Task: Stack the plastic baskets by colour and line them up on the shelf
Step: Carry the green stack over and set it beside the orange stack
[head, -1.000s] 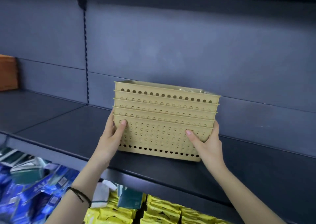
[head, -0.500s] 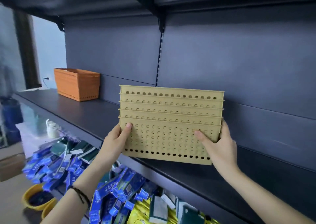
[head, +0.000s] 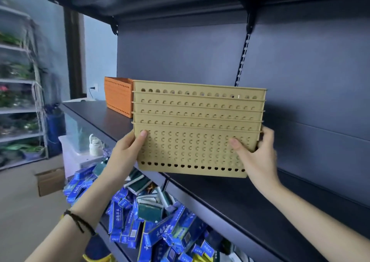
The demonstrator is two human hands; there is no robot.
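You're gripping the yellow basket stack [head: 197,129] at both ends, left hand [head: 125,153] and right hand [head: 258,157] clamped on it, over the shelf [head: 230,197] (lining-up step). Next: slide it left beside the orange basket [head: 118,97].

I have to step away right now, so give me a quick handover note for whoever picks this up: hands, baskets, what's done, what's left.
Left hand: gripping the left end of the yellow basket stack.
Right hand: gripping its right end.
The stack is nested, five rims showing, at the front of the dark shelf; whether it is resting or lifted is unclear.
Orange basket stack stands on the shelf, further left.
Done: yellows and oranges stacked.
Left: line yellow up beside orange, then release.
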